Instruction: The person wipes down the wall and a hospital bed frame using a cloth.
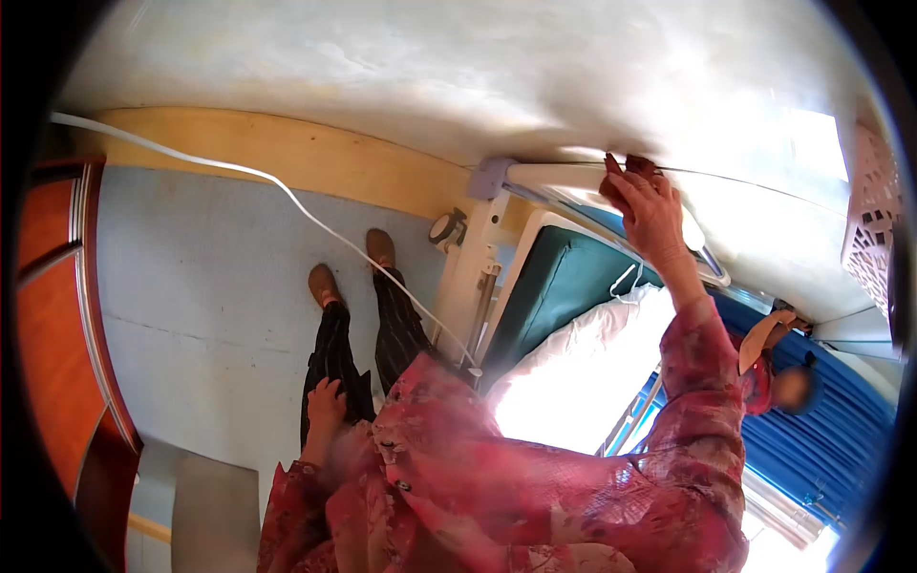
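My right hand is stretched out to the white tubular end rail of a bed, beside the wall. Its fingers are closed over a dark red cloth, which is pressed on the rail and bunched up between the fingers. My left hand hangs low in front of my dark striped trousers, with its fingers loosely apart and nothing seen in them. Below the rail lies a dark green mattress with a bright white pillow or bedding on it.
A white cable crosses in front of my legs to the bed. A bed caster stands near the wall. At left is a red-brown cabinet. A person is at right by a blue curtain; a white perforated basket hangs above.
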`<state>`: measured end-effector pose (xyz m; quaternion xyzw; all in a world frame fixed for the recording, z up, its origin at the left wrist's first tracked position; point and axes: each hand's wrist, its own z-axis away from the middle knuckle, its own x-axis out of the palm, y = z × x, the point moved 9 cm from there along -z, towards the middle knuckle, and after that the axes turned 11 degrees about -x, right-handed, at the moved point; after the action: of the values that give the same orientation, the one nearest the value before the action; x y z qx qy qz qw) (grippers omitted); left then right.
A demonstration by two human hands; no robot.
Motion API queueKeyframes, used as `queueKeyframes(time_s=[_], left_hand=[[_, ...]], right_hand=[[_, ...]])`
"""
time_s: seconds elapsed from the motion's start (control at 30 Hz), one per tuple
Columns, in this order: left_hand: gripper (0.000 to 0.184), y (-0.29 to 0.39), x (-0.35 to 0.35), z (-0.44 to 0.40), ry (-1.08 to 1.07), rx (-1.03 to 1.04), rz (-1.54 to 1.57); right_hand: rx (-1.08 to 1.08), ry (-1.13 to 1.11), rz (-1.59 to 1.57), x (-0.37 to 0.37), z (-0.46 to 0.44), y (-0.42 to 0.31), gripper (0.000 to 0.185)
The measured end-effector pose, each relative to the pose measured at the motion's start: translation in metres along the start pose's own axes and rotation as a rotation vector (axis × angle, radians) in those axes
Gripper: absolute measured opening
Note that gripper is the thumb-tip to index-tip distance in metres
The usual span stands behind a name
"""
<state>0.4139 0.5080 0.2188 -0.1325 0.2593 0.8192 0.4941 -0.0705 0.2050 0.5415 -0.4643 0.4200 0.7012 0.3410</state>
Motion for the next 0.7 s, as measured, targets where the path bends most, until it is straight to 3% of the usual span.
queueKeyframes(time_s=[0.1,0.17,0.23,0.37,0.43,0.53,0.7], left_hand=[[0.037,-0.008,0.004,0.0,-0.007,0.029,-0.04],[0.037,-0.009,0.002,0.002,-0.031,0.028,-0.073],[0.037,-0.011,0.007,-0.003,-0.043,0.026,-0.096],[0.036,-0.014,0.008,-0.001,-0.009,0.109,-0.049],[0.036,-0.006,0.002,-0.004,0.011,0.101,-0.014],[0.035,0.002,-0.002,0.0,-0.056,-0.005,-0.005],[0.036,0.001,-0.005,0.003,-0.024,-0.012,0.162]], right_hand=[[-0.091,0.178,-0.023,0.012,-0.001,-0.008,0.046],[-0.085,0.16,-0.061,0.024,-0.008,-0.013,0.053],[-0.225,0.014,0.033,0.044,-0.022,-0.029,0.044],[-0.314,-0.049,0.119,0.104,-0.042,-0.05,0.028],[-0.357,-0.174,0.43,0.156,-0.052,-0.066,0.016],[-0.323,-0.272,0.628,0.243,-0.065,-0.073,0.014],[-0.268,-0.238,0.351,0.252,-0.076,-0.086,0.017]])
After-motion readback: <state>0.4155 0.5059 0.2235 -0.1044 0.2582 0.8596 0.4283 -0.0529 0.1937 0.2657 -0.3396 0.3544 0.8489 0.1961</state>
